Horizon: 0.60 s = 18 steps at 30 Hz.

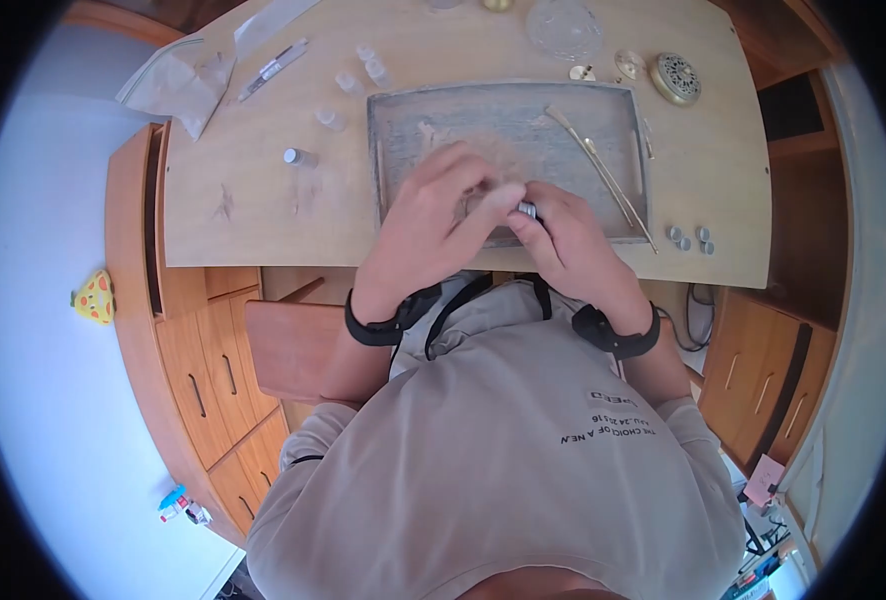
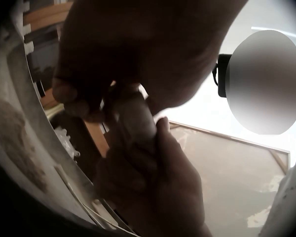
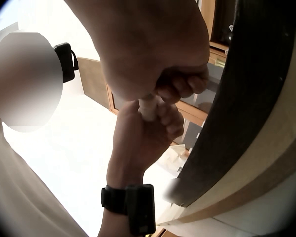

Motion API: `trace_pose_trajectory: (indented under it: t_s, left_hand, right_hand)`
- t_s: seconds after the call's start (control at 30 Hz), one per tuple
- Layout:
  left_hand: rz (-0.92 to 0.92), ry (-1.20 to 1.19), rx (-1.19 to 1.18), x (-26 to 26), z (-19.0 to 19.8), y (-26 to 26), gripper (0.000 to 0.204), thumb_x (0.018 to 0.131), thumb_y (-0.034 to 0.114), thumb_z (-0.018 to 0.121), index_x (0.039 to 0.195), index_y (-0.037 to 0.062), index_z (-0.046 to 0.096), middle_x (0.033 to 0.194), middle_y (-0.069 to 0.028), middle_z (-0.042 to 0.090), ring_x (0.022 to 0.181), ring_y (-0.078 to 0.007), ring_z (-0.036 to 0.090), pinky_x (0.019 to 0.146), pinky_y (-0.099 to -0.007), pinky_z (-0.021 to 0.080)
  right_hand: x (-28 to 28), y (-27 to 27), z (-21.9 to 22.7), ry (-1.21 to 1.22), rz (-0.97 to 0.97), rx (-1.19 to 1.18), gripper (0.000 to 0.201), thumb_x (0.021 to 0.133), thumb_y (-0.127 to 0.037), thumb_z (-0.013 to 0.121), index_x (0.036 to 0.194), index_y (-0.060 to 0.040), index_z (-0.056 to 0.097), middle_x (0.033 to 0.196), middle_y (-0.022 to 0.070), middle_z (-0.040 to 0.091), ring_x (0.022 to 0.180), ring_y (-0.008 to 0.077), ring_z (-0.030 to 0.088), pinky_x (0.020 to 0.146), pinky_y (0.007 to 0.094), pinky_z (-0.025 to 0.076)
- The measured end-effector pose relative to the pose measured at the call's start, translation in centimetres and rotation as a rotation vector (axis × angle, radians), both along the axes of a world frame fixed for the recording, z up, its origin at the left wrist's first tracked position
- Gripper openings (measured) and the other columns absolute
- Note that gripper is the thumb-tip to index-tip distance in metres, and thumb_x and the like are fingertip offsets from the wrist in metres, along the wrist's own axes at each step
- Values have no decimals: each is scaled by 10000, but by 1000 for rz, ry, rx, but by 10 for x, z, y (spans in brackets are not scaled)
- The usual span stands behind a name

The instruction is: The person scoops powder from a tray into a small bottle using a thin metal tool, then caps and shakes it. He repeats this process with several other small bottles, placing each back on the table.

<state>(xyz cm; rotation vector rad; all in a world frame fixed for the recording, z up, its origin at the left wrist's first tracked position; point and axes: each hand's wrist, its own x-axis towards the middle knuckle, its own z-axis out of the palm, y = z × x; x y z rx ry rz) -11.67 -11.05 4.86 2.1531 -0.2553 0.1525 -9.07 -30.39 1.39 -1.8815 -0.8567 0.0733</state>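
Both hands meet over the near edge of a grey wooden tray point(image 1: 503, 88). Between them is a small vial point(image 2: 136, 121) with a silver cap point(image 1: 527, 210). My left hand point(image 1: 433, 215) holds the vial's pale body between thumb and curled fingers, as the right wrist view shows. The thumb and index finger of my right hand point(image 1: 573, 240) pinch at the capped end. Fingers hide much of the vial. Brown powder point(image 1: 493, 150) lies scattered in the tray just beyond the hands. Two thin brass-coloured tools point(image 1: 603, 170) lie across the tray's right side.
Several small vials stand left of the tray, one with a silver cap point(image 1: 300, 157). Loose silver caps point(image 1: 684, 243) lie at the right. A clear bag point(image 1: 178, 88), a pen point(image 1: 273, 70), a glass dish point(image 1: 563, 28) and a pierced brass lid point(image 1: 675, 78) sit farther back.
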Motion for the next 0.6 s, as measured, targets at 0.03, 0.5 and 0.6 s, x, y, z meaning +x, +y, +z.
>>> trace_pose_trajectory:
  t_s: [0.03, 0.5, 0.6]
  left_hand:
    - [-37, -98, -47, -4, -4, 4, 173, 897, 113, 660, 940, -55, 662, 885, -163, 636, 809, -306, 613, 693, -368, 491]
    - [281, -144, 114, -22, -19, 59, 312, 767, 60, 813, 1066, 13, 736, 820, -13, 541, 731, -113, 512, 642, -255, 413]
    - [511, -105, 106, -27, -27, 100, 205, 863, 83, 781, 1037, -9, 723, 770, 37, 539, 738, -48, 500, 642, -229, 397]
  right_hand:
    - [-1, 0, 4, 35, 24, -35, 311, 986, -237, 613, 937, 68, 579, 822, 242, 599, 758, 451, 595, 680, 475, 479]
    - [-7, -3, 20, -25, -54, -132, 314, 925, -235, 703, 878, 52, 587, 717, 177, 558, 653, 376, 567, 616, 436, 456]
    - [-11, -25, 13, 13, -139, -102, 273, 906, -170, 721, 831, 35, 558, 679, 149, 506, 596, 334, 516, 568, 408, 424]
